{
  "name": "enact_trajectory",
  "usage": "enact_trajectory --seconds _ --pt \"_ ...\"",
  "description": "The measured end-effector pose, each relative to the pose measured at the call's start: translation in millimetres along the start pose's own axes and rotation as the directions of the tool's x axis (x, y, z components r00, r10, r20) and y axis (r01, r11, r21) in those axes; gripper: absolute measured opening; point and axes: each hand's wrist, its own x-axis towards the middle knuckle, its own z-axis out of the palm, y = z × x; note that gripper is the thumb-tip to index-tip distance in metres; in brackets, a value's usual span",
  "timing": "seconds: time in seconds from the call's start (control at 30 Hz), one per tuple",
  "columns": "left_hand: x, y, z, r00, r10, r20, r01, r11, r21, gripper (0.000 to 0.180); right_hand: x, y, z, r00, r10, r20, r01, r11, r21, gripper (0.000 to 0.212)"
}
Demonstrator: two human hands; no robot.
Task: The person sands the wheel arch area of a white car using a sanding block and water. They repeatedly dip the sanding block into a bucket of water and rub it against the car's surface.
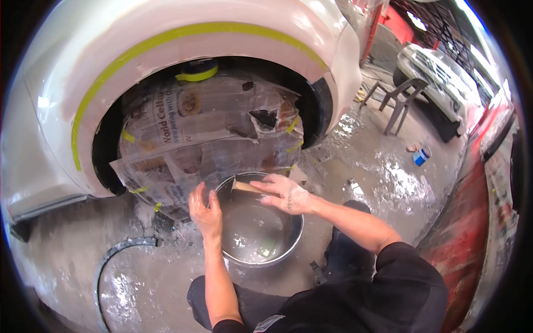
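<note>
My right hand (290, 194) is over the far side of a round bucket (301, 230), its fingers against a flat tan piece (246, 187) that looks like folded sandpaper. Greyish residue coats the back of this hand. Beside the bucket's left rim my left hand (205, 215) is raised, fingers apart and holding nothing. Cloudy water (250, 227) fills part of the bucket, and a pale greenish patch shows in it near the close rim.
Ahead is a white car fender (233, 14) with yellow-green tape (183, 32) along its arch. Newspaper (211, 125) covers the wheel; a tape roll (199, 72) rests above it. A curved strip (101, 272) lies on the wet floor. A chair (401, 100) and blue can (421, 156) stand right.
</note>
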Motion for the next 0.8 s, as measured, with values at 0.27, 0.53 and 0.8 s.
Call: enact_trajectory --seconds 0.27,0.53,0.8 --pt "3 -19 -5 0.912 -0.229 0.34 0.162 0.964 0.213 0.045 23 -5 -124 0.715 -0.262 -0.649 -0.01 0.923 -0.384 0.065" --pt "10 1 -1 0.873 -0.289 0.393 0.16 0.93 0.33 0.049 98 25 -238 0.44 -0.495 -0.749 -0.002 0.834 -0.552 0.058" --pt "8 -16 0 0.806 -0.395 0.442 0.232 0.897 0.377 0.054 114 37 -218 0.436 -0.668 -0.603 0.075 0.695 -0.716 0.06"
